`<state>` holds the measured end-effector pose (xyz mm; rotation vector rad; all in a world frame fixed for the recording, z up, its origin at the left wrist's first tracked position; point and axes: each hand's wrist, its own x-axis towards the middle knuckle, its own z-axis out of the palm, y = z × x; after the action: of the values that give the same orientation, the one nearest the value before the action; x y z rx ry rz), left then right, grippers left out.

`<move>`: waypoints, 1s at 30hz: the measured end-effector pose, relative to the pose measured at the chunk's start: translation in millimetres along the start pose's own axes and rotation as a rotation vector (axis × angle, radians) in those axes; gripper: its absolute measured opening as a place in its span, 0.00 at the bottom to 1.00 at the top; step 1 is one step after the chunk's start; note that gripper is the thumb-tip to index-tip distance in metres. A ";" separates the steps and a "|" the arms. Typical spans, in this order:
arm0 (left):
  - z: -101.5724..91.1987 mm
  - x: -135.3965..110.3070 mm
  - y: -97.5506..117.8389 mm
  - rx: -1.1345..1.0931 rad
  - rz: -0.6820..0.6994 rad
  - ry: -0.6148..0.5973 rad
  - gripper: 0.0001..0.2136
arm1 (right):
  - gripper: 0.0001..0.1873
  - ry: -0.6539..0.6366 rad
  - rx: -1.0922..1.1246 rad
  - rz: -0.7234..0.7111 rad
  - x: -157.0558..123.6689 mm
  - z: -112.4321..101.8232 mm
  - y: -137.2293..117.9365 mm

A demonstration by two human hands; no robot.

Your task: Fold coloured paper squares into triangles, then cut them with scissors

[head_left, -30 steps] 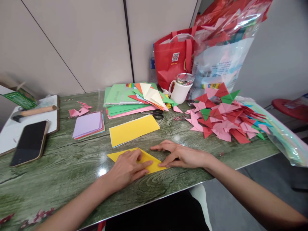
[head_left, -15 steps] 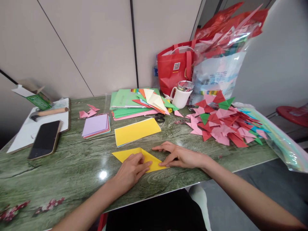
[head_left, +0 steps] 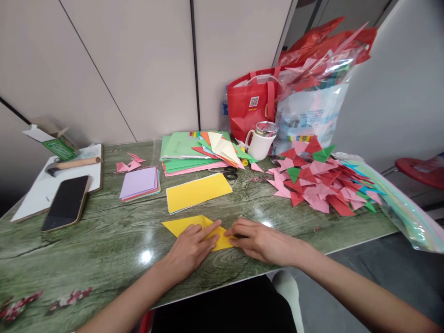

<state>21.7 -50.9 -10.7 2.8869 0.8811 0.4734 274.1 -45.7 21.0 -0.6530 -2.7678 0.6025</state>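
A sheet of yellow folding paper (head_left: pixel 179 225), partly folded with slanted edges, lies flat on the table in front of me. My left hand (head_left: pixel 191 247) presses on its middle, index finger stretched out and the others resting on the paper. At the paper's right corner, my right hand (head_left: pixel 262 241) has its fingertips curled together on the corner, which they partly cover. Just beyond both hands lies a stack of yellow rectangular paper (head_left: pixel 198 192), with white and blue edges showing beneath.
Folded red, pink and green paper pieces (head_left: pixel 317 180) are heaped at right, near a white mug (head_left: pixel 261 145) and a red bag (head_left: pixel 244 111). Left of the stack sit purple square sheets (head_left: pixel 138 181), a phone (head_left: pixel 66 203) and a hammer (head_left: pixel 78 163). Scissors (head_left: pixel 229 173) lie behind the yellow stack.
My right hand's fingers have drawn in from a spread pose onto the paper's right corner. My left index finger has stretched out farther along the paper. The view has shifted slightly.
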 end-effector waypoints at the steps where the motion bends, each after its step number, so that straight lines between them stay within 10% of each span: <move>1: -0.6 0.5 0.2 0.003 0.000 -0.018 0.15 | 0.13 0.006 -0.029 0.015 0.1 4.8 -2.1; 10: 1.9 -0.9 2.3 -0.036 -0.112 -0.020 0.14 | 0.10 0.043 -0.404 0.015 2.8 28.3 -20.1; 30: -0.7 5.2 5.7 -0.027 -0.054 0.041 0.18 | 0.18 -0.061 -0.472 0.102 17.7 21.1 -22.0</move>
<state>28.5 -52.7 -7.7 2.8302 0.9485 0.5364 243.8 -62.4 14.3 -0.8838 -2.9677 -0.0260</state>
